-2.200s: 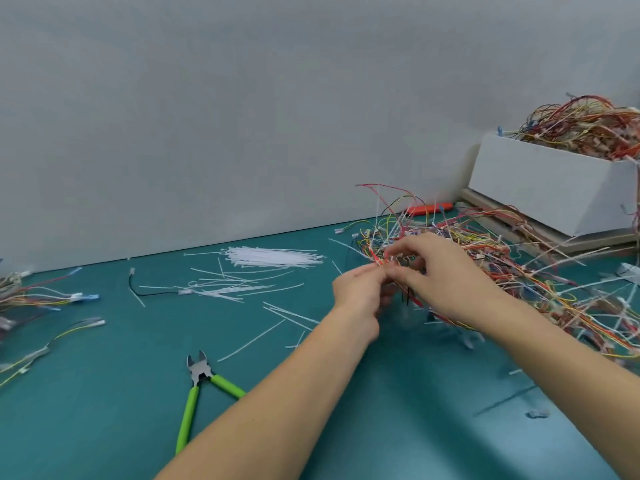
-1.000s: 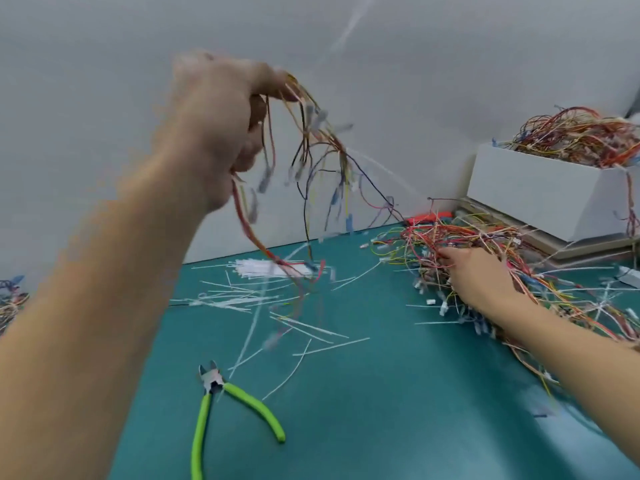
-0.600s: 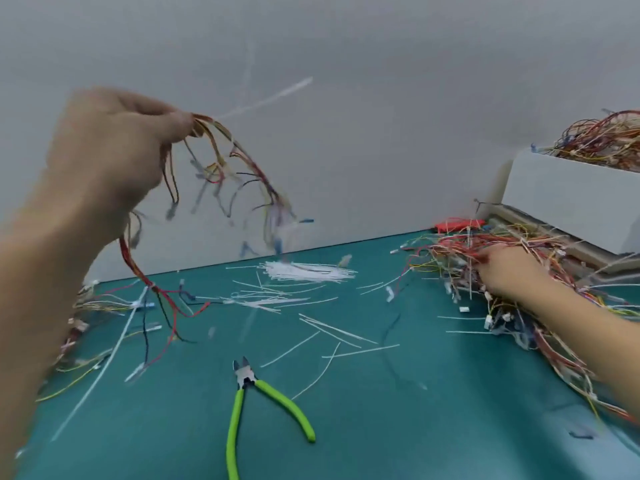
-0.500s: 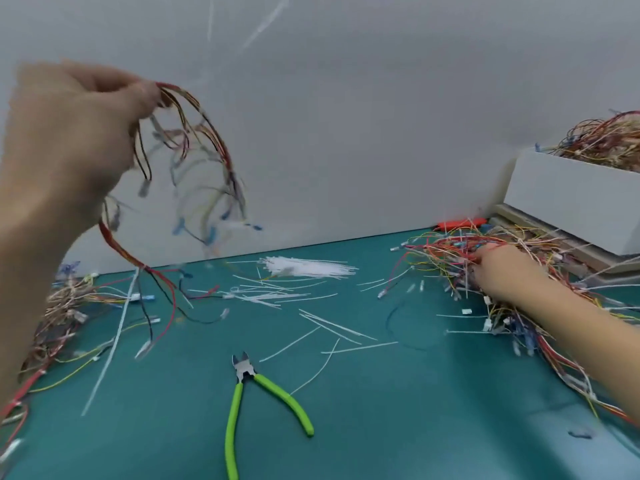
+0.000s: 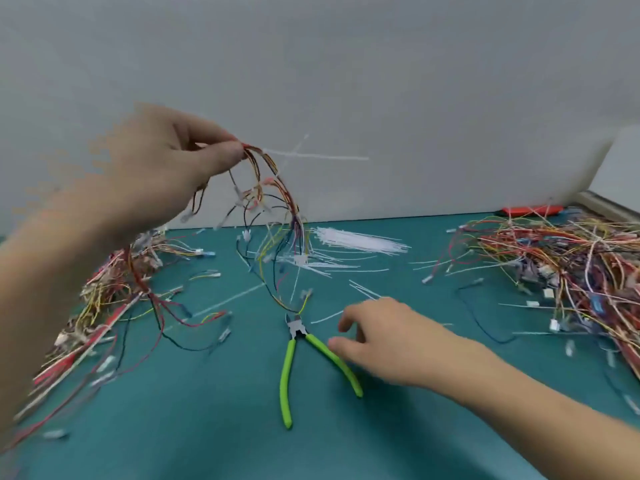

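Note:
My left hand [image 5: 162, 168] is raised above the teal table and pinches a bundle of coloured wires [image 5: 273, 202] at its top; a white cable tie sticks out to the right of the pinch. The wire ends hang down to the table. My right hand [image 5: 381, 337] hovers low over the table with its fingers spread, right beside the upper handle of the green-handled cutters [image 5: 294, 362], which lie on the table with handles apart. I cannot tell whether it touches them.
A big tangle of coloured wires [image 5: 561, 258] covers the table's right side. A smaller wire pile [image 5: 104, 299] lies at the left. White cable ties [image 5: 349, 240] are scattered at the back centre. A red tool [image 5: 530, 210] lies by the wall.
My right hand left the wire tangle on the right and came down beside the cutters. My left hand lowered a little and moved right with the wire bundle. The view turned left.

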`<state>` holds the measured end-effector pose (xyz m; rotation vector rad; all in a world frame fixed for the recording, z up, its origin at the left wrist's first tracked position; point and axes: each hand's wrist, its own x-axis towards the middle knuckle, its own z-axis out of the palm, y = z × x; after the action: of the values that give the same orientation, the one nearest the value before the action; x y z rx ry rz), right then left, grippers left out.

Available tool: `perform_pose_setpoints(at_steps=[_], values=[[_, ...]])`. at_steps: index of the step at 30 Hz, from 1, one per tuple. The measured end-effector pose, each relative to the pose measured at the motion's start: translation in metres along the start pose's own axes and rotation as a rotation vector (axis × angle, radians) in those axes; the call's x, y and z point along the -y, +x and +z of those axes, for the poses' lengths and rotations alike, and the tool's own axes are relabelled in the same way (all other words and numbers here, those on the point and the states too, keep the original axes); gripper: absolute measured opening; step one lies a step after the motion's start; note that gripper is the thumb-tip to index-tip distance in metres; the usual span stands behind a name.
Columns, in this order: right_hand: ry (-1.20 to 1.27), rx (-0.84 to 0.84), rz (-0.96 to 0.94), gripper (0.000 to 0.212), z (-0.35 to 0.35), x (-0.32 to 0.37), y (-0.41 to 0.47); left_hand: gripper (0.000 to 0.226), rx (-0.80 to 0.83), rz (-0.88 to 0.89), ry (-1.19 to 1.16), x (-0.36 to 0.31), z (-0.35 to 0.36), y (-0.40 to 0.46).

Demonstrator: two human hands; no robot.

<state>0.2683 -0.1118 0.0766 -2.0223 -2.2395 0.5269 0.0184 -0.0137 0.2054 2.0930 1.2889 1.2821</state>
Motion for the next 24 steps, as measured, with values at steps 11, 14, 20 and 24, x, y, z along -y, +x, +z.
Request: perform_pose_setpoints(at_steps=[11, 14, 20, 24], values=[[-0.055, -0.102, 0.014, 0.016, 0.041, 0.008, 0.008, 0.019, 0.228, -0.21, 0.196, 0.076, 0.032, -0.09], [-0.02, -0.132, 0.04, 0.028, 0.038, -0.006, 0.003, 0.027, 0.117, -0.52, -0.306, 0.083, 0.046, -0.095], [0.038, -0.318, -0.056, 0.05, 0.002, -0.038, -0.01, 0.027, 0.157, -0.977, -1.023, 0.068, 0.072, -0.08], [0.096, -0.593, -0.236, 0.044, -0.028, -0.063, -0.019, 0.022, 0.173, -1.082, -1.207, 0.052, 0.106, -0.075]])
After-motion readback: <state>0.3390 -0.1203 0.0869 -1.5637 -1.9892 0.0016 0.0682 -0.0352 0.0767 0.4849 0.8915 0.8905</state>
